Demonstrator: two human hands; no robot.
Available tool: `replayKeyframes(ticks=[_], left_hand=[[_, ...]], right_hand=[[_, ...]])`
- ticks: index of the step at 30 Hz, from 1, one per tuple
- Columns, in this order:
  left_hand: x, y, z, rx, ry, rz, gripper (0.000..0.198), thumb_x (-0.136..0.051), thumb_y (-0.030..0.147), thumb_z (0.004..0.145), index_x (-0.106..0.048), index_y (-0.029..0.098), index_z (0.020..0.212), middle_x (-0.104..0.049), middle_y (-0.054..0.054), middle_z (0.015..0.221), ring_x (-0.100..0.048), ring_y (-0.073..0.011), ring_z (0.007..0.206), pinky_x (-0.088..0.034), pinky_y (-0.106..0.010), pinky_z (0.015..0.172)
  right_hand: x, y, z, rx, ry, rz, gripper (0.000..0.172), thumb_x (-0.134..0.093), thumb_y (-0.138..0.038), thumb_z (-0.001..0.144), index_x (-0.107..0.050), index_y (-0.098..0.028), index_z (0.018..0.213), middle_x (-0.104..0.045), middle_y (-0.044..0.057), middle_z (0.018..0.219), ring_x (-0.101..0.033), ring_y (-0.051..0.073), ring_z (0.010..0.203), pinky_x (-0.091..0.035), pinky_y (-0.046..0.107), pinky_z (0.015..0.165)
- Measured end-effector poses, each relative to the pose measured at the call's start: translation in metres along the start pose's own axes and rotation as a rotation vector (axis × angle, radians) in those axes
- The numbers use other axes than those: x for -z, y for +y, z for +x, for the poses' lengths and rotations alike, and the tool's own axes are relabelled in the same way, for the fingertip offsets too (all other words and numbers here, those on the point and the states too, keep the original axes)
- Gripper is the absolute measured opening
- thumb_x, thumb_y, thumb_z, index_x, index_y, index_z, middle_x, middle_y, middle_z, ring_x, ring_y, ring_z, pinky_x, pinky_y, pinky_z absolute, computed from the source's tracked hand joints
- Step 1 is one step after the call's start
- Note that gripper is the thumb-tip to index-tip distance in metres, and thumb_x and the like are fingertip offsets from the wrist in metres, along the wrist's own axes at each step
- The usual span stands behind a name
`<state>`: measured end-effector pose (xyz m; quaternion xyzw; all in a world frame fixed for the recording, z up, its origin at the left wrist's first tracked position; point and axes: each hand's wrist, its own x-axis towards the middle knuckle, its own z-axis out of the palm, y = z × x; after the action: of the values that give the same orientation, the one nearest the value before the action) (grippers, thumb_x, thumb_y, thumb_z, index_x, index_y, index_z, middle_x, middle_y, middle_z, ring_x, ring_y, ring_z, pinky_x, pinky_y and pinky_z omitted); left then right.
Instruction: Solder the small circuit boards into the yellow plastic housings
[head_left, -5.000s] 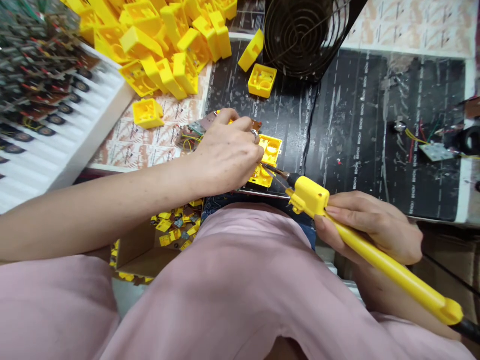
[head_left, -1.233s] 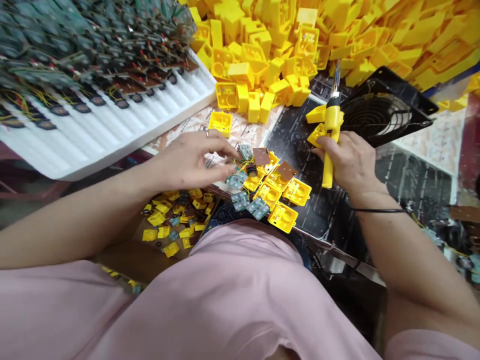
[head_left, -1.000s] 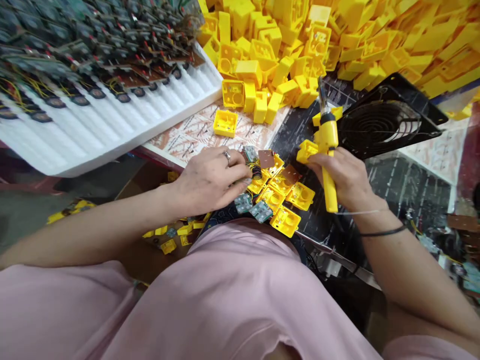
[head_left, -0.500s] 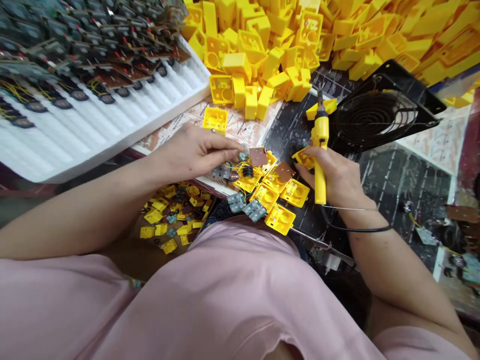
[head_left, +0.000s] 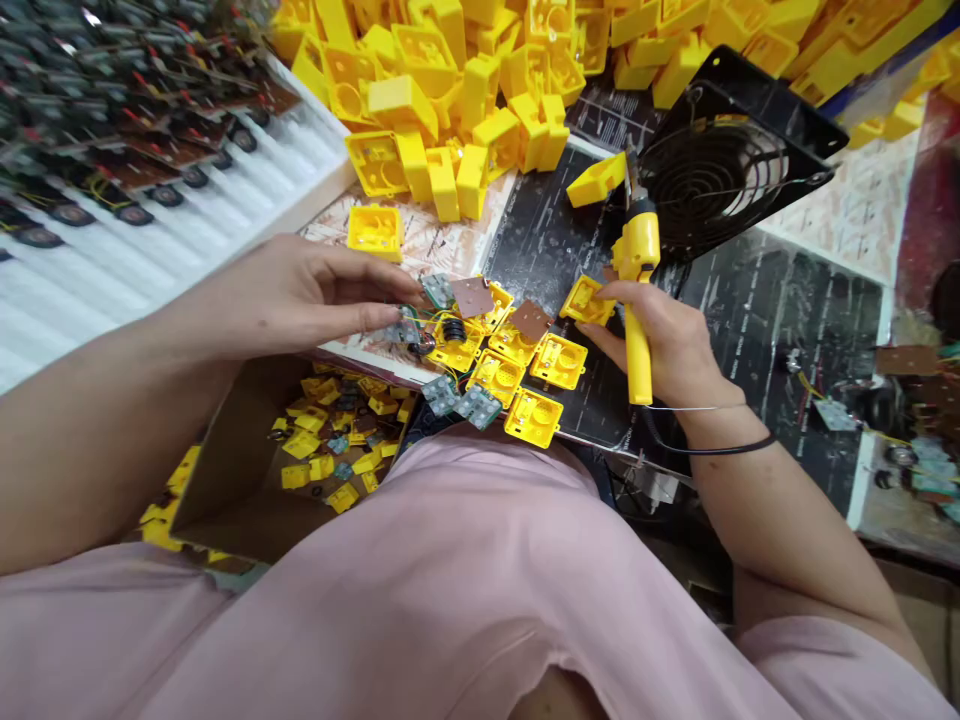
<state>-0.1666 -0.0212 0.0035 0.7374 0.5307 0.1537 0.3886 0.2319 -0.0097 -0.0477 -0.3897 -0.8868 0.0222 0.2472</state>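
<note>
My right hand (head_left: 671,335) grips a yellow soldering iron (head_left: 640,300), its tip pointing up and away from me. The thumb and a finger of that hand also touch a small open yellow case (head_left: 587,301) on the bench. My left hand (head_left: 315,295) is open, thumb and forefinger apart, beside two small grey-green circuit boards (head_left: 437,290); whether the thumb touches the nearer one I cannot tell. Right of it, several open yellow cases (head_left: 559,361) lie clustered with brown boards (head_left: 531,320), wires and a black coil-like part (head_left: 453,330). More circuit boards (head_left: 478,406) lie at the front edge.
Yellow cases (head_left: 457,110) are heaped at the back. A black fan (head_left: 731,160) leans right of the iron. A white foam tray (head_left: 300,130) with rows of wired boards stands at left. Below the bench edge, a cardboard box (head_left: 232,490) holds yellow cases and boards.
My view has shifted, so the bench appears farther left. My left hand has drawn back left from the boards, its fingers parting. My right hand has shifted the yellow case slightly right.
</note>
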Motion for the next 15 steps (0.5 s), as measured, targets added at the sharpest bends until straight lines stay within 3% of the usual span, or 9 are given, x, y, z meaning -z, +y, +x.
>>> replayKeyframes(ticks=[4,8,11,13,15], left_hand=[[-0.012,0.006,-0.012,0.088,0.206,-0.029,0.043,-0.067,0.059,0.092,-0.088,0.024,0.105,-0.087,-0.001,0.097,-0.079,-0.0237,0.094,-0.066,-0.04,0.1],[-0.016,0.022,-0.006,-0.052,0.277,0.014,0.038,-0.064,0.052,0.097,-0.086,0.023,0.105,-0.087,-0.005,0.109,-0.079,-0.0236,0.101,-0.065,-0.04,0.102],[-0.009,0.035,0.016,-0.151,0.18,0.063,0.04,-0.063,0.05,0.097,-0.086,0.022,0.113,-0.085,-0.006,0.101,-0.077,-0.0219,0.09,-0.064,-0.039,0.089],[-0.007,0.044,0.04,-0.162,0.031,0.025,0.044,-0.066,0.05,0.095,-0.083,0.022,0.123,-0.082,-0.004,0.091,-0.075,-0.0208,0.082,-0.062,-0.038,0.079],[-0.012,0.056,0.067,-0.173,-0.124,0.025,0.04,-0.071,0.049,0.092,-0.081,0.022,0.12,-0.079,-0.001,0.083,-0.076,-0.0202,0.078,-0.06,-0.037,0.076]], right_hand=[[-0.002,0.0,-0.002,-0.003,0.002,0.087,0.025,-0.071,-0.042,0.107,-0.07,-0.027,0.127,-0.083,0.006,0.114,-0.083,0.026,0.099,-0.066,0.035,0.084],[-0.003,0.002,-0.001,-0.005,0.001,0.105,0.029,-0.075,-0.043,0.105,-0.069,-0.027,0.128,-0.083,0.007,0.121,-0.083,0.027,0.105,-0.068,0.038,0.089],[-0.004,-0.001,0.0,0.021,0.001,0.129,0.027,-0.073,-0.039,0.105,-0.068,-0.026,0.129,-0.084,0.007,0.122,-0.083,0.026,0.107,-0.067,0.037,0.09],[-0.002,-0.007,0.0,0.049,0.007,0.155,0.026,-0.073,-0.036,0.106,-0.069,-0.026,0.13,-0.084,0.006,0.12,-0.084,0.025,0.104,-0.067,0.034,0.087],[0.003,-0.015,-0.003,0.062,0.038,0.169,0.027,-0.076,-0.035,0.105,-0.07,-0.025,0.129,-0.085,0.006,0.12,-0.085,0.024,0.103,-0.068,0.033,0.084]])
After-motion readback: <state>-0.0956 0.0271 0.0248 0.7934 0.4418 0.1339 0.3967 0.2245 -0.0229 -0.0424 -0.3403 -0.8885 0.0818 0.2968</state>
